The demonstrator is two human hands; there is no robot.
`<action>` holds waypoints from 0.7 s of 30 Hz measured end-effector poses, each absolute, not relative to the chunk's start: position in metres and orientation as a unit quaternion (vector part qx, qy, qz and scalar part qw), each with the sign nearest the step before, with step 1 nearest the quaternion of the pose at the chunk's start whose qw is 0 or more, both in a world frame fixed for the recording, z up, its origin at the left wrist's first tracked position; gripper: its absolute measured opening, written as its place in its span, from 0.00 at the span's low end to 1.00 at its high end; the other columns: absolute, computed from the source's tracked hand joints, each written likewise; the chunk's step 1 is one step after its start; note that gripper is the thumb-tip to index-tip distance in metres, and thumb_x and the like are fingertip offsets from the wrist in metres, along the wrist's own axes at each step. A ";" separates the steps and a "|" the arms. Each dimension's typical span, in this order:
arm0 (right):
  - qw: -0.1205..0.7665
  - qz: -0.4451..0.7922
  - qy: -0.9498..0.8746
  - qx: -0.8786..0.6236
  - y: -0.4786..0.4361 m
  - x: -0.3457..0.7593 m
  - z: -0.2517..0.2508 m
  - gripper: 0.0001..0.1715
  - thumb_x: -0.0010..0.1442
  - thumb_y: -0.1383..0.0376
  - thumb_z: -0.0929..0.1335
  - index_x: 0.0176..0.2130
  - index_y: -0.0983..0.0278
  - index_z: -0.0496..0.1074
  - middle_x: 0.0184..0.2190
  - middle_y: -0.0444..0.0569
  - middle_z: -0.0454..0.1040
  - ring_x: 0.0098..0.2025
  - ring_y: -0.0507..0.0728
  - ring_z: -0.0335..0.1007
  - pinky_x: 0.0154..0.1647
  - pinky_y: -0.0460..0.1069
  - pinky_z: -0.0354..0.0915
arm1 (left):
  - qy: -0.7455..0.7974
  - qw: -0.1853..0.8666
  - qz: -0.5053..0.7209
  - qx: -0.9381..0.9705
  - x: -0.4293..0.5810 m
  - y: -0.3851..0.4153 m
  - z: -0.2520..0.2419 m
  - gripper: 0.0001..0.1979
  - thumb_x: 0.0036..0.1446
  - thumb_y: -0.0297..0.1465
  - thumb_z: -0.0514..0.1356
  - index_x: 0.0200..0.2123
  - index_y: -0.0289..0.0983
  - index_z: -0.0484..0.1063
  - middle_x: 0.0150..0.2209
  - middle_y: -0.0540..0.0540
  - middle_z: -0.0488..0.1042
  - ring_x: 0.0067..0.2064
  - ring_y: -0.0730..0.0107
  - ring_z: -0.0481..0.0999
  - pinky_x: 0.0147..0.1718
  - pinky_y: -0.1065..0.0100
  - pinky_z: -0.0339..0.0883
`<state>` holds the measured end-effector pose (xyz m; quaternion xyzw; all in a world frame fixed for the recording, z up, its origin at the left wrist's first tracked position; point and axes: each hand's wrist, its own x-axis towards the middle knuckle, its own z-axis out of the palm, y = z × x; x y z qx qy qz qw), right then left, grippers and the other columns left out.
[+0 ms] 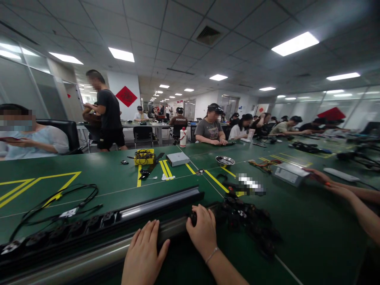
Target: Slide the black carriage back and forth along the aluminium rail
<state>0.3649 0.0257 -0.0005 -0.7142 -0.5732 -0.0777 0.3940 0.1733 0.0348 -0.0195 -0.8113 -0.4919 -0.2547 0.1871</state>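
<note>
A long metal rail with black edges [95, 253] lies slantwise across the green table in front of me. My left hand [145, 253] rests on it, fingers stretched out and thumb apart. Farther right along the same rail, my right hand [203, 231] has thumb and fingers curled round a small black knob-like piece [194, 218]; its lower part is hidden. Just behind lies a second rail [163, 205], with several black socket-like modules [75, 228] set in its left part. Past my right hand spreads a pile of black pieces [252, 223].
Black cables [86, 202] lie left. Farther back are a yellow box with wires [144, 157], a grey metal box [178, 159] and a steel bowl [225, 160]. At right, another person's hands [322, 180] touch a silver box [289, 174]. People sit around the tables.
</note>
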 end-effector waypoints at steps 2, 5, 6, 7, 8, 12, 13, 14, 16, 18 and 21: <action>0.390 -0.076 -0.583 -0.709 0.026 0.367 -0.001 0.12 0.50 0.67 0.62 0.38 0.62 0.67 0.41 0.50 0.73 0.51 0.58 0.63 0.58 0.56 0.46 | -0.487 0.197 -0.259 -0.810 0.173 0.034 -0.020 0.25 0.56 0.43 0.50 0.51 0.33 0.66 0.49 0.40 0.72 0.49 0.59 0.71 0.49 0.58 0.62; 0.387 -0.086 -0.586 -0.707 0.028 0.371 -0.003 0.13 0.51 0.67 0.62 0.39 0.63 0.68 0.41 0.50 0.73 0.48 0.57 0.66 0.58 0.56 0.46 | -0.487 0.207 -0.263 -0.807 0.174 0.033 -0.021 0.25 0.56 0.43 0.50 0.51 0.33 0.65 0.50 0.40 0.71 0.50 0.59 0.70 0.49 0.58 0.62; 0.384 -0.090 -0.587 -0.707 0.029 0.372 -0.004 0.13 0.51 0.67 0.62 0.39 0.63 0.68 0.41 0.50 0.73 0.47 0.57 0.66 0.58 0.56 0.46 | -0.491 0.205 -0.261 -0.806 0.174 0.032 -0.020 0.25 0.56 0.42 0.50 0.51 0.33 0.65 0.50 0.40 0.71 0.51 0.59 0.70 0.50 0.58 0.61; 0.381 -0.093 -0.589 -0.706 0.029 0.373 -0.004 0.13 0.50 0.67 0.62 0.39 0.63 0.68 0.40 0.50 0.74 0.47 0.57 0.66 0.58 0.56 0.46 | -0.489 0.206 -0.261 -0.806 0.174 0.032 -0.019 0.24 0.56 0.42 0.50 0.51 0.33 0.65 0.51 0.40 0.71 0.51 0.59 0.69 0.51 0.58 0.61; 0.378 -0.098 -0.589 -0.707 0.030 0.374 -0.004 0.13 0.50 0.67 0.62 0.38 0.63 0.68 0.40 0.50 0.74 0.47 0.57 0.66 0.58 0.56 0.46 | -0.489 0.205 -0.262 -0.807 0.175 0.031 -0.019 0.24 0.56 0.42 0.50 0.51 0.33 0.65 0.50 0.40 0.71 0.51 0.59 0.69 0.50 0.58 0.61; 0.375 -0.112 -0.594 -0.703 0.030 0.375 -0.004 0.13 0.50 0.67 0.62 0.39 0.62 0.68 0.41 0.49 0.73 0.50 0.58 0.64 0.58 0.56 0.45 | -0.488 0.201 -0.263 -0.808 0.176 0.029 -0.015 0.25 0.57 0.42 0.50 0.51 0.32 0.65 0.50 0.40 0.71 0.51 0.59 0.69 0.50 0.58 0.62; 0.373 -0.112 -0.596 -0.703 0.029 0.375 -0.003 0.13 0.50 0.67 0.62 0.38 0.63 0.68 0.42 0.50 0.73 0.51 0.58 0.63 0.58 0.57 0.45 | -0.489 0.199 -0.263 -0.808 0.176 0.028 -0.015 0.25 0.57 0.42 0.50 0.51 0.32 0.65 0.50 0.40 0.71 0.51 0.59 0.69 0.50 0.58 0.62; 0.371 -0.111 -0.596 -0.704 0.029 0.376 -0.003 0.12 0.50 0.66 0.62 0.37 0.63 0.68 0.42 0.50 0.73 0.51 0.58 0.62 0.58 0.57 0.45 | -0.489 0.197 -0.263 -0.808 0.176 0.028 -0.015 0.25 0.57 0.42 0.51 0.51 0.32 0.65 0.50 0.39 0.71 0.51 0.59 0.69 0.50 0.58 0.63; 0.366 -0.104 -0.597 -0.706 0.029 0.377 -0.002 0.12 0.50 0.66 0.62 0.37 0.63 0.68 0.42 0.50 0.74 0.51 0.58 0.63 0.58 0.57 0.45 | -0.491 0.191 -0.263 -0.808 0.176 0.029 -0.016 0.24 0.57 0.41 0.51 0.51 0.32 0.65 0.51 0.39 0.70 0.51 0.59 0.69 0.50 0.57 0.63; 0.364 -0.097 -0.598 -0.708 0.029 0.378 -0.002 0.13 0.50 0.66 0.62 0.38 0.63 0.69 0.41 0.50 0.74 0.50 0.58 0.64 0.58 0.56 0.46 | -0.493 0.184 -0.267 -0.807 0.176 0.029 -0.017 0.24 0.56 0.42 0.51 0.52 0.32 0.65 0.51 0.40 0.70 0.51 0.59 0.69 0.50 0.57 0.62; 0.364 -0.094 -0.599 -0.707 0.029 0.380 -0.001 0.13 0.50 0.66 0.62 0.38 0.62 0.69 0.41 0.49 0.74 0.48 0.57 0.65 0.57 0.55 0.47 | -0.492 0.177 -0.279 -0.806 0.176 0.030 -0.018 0.24 0.56 0.41 0.51 0.52 0.34 0.65 0.51 0.40 0.70 0.51 0.59 0.69 0.51 0.57 0.62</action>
